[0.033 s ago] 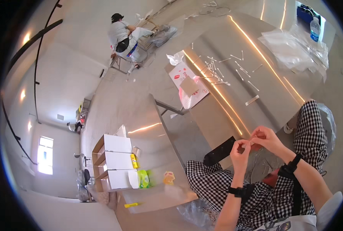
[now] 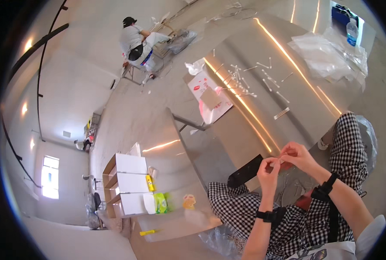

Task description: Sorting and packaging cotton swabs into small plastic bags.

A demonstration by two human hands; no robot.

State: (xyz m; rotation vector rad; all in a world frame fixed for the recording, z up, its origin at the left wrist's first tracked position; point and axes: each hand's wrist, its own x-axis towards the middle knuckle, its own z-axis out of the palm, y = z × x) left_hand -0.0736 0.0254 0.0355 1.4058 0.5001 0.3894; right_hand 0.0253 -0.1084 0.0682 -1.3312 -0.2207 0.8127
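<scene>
My left hand (image 2: 269, 170) and my right hand (image 2: 296, 155) meet fingertip to fingertip above my lap, just off the near edge of the metal-topped table (image 2: 305, 125). Both are closed in a pinch. Something small and pale may lie between the fingertips, but it is too small to name. Beyond them on the table lies a loose scatter of thin white sticks with thicker ends, like cotton swabs (image 2: 234, 78). A small bundle of similar sticks (image 2: 282, 113) rests nearer to my hands.
A pink-and-white printed packet (image 2: 208, 97) lies at the table's left edge; clear plastic bags (image 2: 323, 56) and a water bottle (image 2: 352, 32) are far right. On the left table stand white boxes (image 2: 131, 183), a green pack (image 2: 160, 203) and a yellow marker (image 2: 148, 232). Another person (image 2: 134, 41) sits far off.
The whole view has shifted very slightly. My hands keep nearly the same pinched pose, fingertips together.
</scene>
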